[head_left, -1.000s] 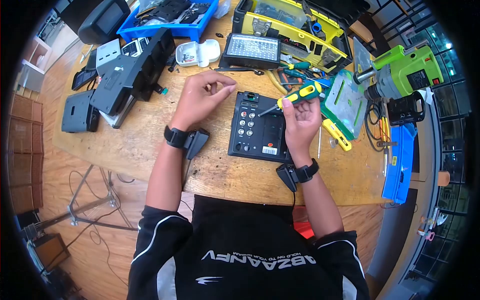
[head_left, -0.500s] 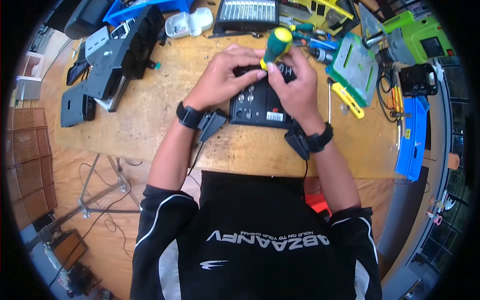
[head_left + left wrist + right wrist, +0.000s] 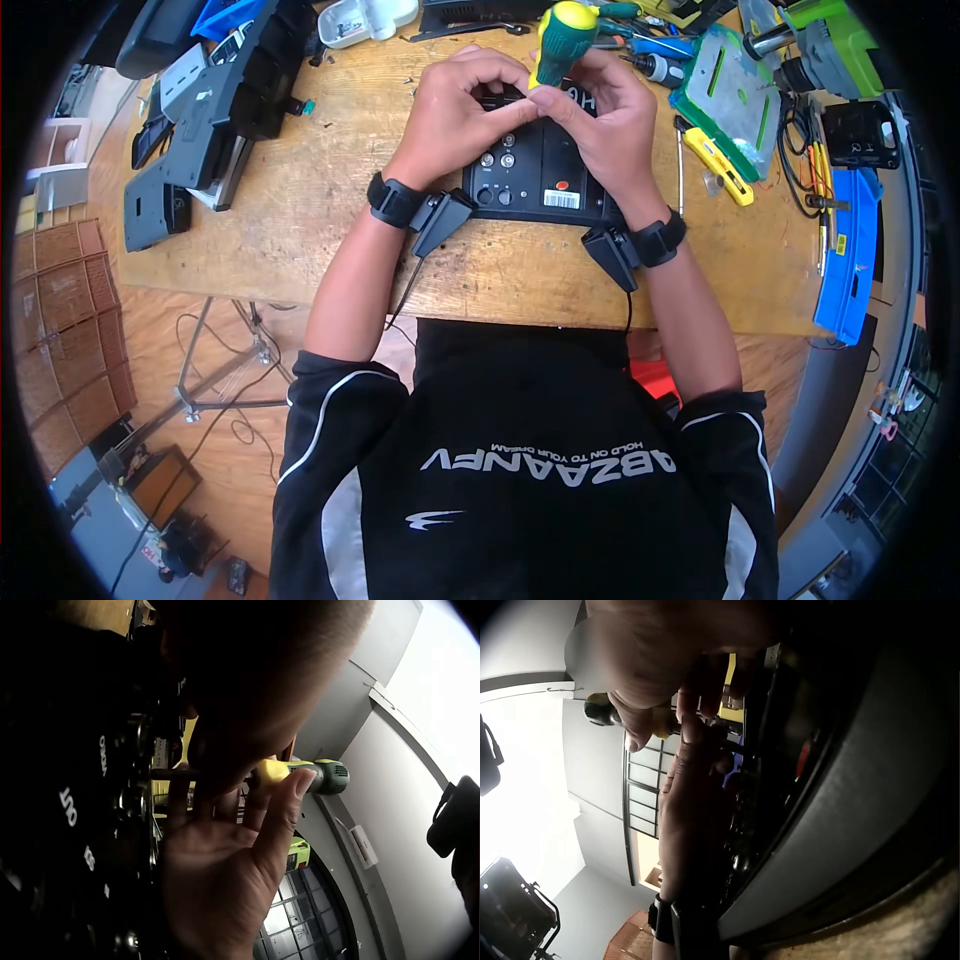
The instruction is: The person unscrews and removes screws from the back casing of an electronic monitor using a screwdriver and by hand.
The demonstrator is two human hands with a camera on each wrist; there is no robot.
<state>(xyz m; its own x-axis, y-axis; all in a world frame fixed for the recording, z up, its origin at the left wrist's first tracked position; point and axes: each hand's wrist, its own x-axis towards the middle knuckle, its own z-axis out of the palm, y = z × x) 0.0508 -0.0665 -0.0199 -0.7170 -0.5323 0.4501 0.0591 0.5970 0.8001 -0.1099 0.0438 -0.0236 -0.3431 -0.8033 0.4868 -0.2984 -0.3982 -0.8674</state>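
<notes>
A black electronic unit (image 3: 535, 180) with round metal connectors and a barcode label lies on the table in front of the person. Above its far part stands a green-and-yellow screwdriver (image 3: 567, 45), nearly upright, its shaft (image 3: 174, 774) pointing at the panel in the left wrist view. The right hand (image 3: 618, 125) grips the screwdriver low on its handle, thumb against the yellow collar. From the other side the left hand (image 3: 450, 118) pinches around the shaft just below the handle. Both hands hide the screwdriver's tip in the head view.
Black plastic housings (image 3: 215, 115) stand at the left. A white open case (image 3: 365, 20) lies beyond the hands. At the right are a yellow utility knife (image 3: 718, 165), a drill stand's green-edged base plate (image 3: 728, 95) and a blue tray (image 3: 853, 255) at the edge.
The right hand has brought the screwdriver from a slant to nearly upright. The left hand, apart before, has moved in to its shaft. The head view has shifted, so the table appears higher.
</notes>
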